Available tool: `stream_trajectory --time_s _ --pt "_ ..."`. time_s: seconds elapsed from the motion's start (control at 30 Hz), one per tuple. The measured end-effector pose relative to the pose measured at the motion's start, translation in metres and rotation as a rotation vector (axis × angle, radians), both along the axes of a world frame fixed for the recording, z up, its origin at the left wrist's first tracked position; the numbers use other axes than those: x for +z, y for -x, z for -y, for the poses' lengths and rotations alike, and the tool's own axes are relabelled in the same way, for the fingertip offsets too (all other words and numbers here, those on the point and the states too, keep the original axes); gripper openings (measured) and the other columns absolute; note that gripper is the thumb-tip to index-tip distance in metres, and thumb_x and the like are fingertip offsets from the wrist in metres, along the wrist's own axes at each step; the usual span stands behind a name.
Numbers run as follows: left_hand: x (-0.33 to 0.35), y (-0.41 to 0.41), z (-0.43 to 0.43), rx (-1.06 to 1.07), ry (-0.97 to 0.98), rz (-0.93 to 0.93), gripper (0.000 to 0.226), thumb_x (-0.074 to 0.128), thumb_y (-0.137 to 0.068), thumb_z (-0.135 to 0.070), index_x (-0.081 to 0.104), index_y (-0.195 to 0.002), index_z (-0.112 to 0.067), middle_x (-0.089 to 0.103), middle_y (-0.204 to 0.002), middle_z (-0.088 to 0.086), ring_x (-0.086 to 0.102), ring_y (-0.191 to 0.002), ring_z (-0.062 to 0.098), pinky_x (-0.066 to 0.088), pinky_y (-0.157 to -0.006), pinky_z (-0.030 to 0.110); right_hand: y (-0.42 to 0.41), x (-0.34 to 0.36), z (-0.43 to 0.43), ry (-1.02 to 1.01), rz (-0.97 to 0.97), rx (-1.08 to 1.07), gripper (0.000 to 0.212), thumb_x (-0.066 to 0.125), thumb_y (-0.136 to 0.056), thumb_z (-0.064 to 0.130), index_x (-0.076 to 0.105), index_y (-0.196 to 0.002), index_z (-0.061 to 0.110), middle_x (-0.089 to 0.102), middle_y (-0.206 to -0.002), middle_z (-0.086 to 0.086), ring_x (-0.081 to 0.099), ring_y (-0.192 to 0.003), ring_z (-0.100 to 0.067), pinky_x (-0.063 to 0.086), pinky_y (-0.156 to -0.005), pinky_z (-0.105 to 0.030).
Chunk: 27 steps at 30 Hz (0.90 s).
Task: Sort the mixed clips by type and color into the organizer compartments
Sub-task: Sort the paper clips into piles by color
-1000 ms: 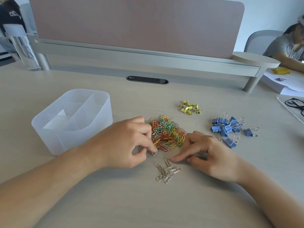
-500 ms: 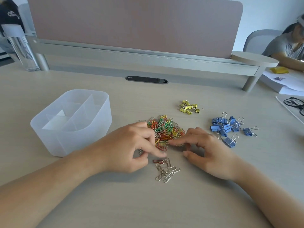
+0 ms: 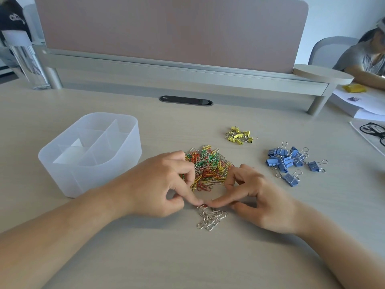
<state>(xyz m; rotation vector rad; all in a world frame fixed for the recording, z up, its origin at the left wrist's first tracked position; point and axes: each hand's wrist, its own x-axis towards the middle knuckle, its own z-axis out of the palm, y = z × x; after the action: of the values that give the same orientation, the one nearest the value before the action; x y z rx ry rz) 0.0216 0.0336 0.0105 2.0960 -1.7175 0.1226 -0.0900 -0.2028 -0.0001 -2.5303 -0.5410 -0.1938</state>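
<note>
A heap of mixed coloured paper clips [image 3: 208, 167] is found in the middle of the desk [image 3: 187, 257], outside the organizer [image 3: 83, 180], which stands to its left with its compartments seen bare. Just in front of the heap, a small pile of silver paper clips [image 3: 210, 217] has been set apart. At the far edge of this pile a red clip [image 3: 204, 205] is pressed to the desk between two outstretched index fingertips. The left hand [image 3: 158, 184] is held with its other fingers curled loosely at the heap's edge, and nothing is seen grasped in it. The right hand [image 3: 260, 195] is likewise bent loosely, with nothing gripped. Behind the heap yellow binder clips [image 3: 239, 135] are gathered, and to the right blue binder clips [image 3: 287, 161] are grouped. A clear bottle [image 3: 27, 61] is placed at the far left, and glasses [image 3: 373, 130] are laid at the right edge.
</note>
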Motion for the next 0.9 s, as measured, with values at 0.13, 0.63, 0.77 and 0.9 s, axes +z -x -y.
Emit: stream_trajectory --time_s 0.13,0.63,0.77,0.9 --pt "0.000 -0.001 0.001 0.036 -0.004 0.030 0.041 0.049 -0.079 -0.021 0.074 -0.099 -0.047 0.051 -0.083 -0.016 0.043 -0.080 0.009 0.042 -0.064 0.026 0.003 0.003 0.003 -0.024 -0.029 -0.012 0.033 0.057 -0.081 0.024 0.074 -0.096 0.048 0.048 -0.079 0.015 0.049 -0.081 -0.006 0.033 -0.076 -0.028" --pt "-0.008 -0.004 0.004 0.076 0.063 0.016 0.044 0.050 -0.080 -0.015 0.074 -0.107 -0.040 0.050 -0.086 -0.019 0.039 -0.082 0.004 0.041 -0.067 0.019 0.002 0.003 0.007 -0.079 -0.038 -0.099 0.047 0.055 -0.079 0.009 0.073 -0.104 0.045 0.054 -0.080 0.012 0.049 -0.085 -0.009 0.034 -0.080 -0.026" --pt "-0.011 -0.001 0.007 0.087 0.034 0.087 0.047 0.050 -0.080 -0.016 0.071 -0.113 -0.041 0.049 -0.090 -0.018 0.037 -0.081 0.007 0.032 -0.072 0.013 -0.004 -0.003 0.009 0.019 0.014 -0.212 0.046 0.053 -0.080 0.019 0.066 -0.115 0.047 0.047 -0.082 0.019 0.045 -0.086 -0.004 0.038 -0.084 -0.033" --pt "-0.009 -0.006 0.005 0.093 0.039 0.099 0.041 0.053 -0.082 -0.018 0.073 -0.105 -0.045 0.047 -0.089 -0.019 0.035 -0.079 0.006 0.037 -0.071 0.021 -0.003 -0.004 0.009 0.053 -0.007 -0.214 0.046 0.050 -0.081 0.021 0.065 -0.113 0.051 0.047 -0.086 0.019 0.045 -0.089 -0.004 0.035 -0.091 -0.037"
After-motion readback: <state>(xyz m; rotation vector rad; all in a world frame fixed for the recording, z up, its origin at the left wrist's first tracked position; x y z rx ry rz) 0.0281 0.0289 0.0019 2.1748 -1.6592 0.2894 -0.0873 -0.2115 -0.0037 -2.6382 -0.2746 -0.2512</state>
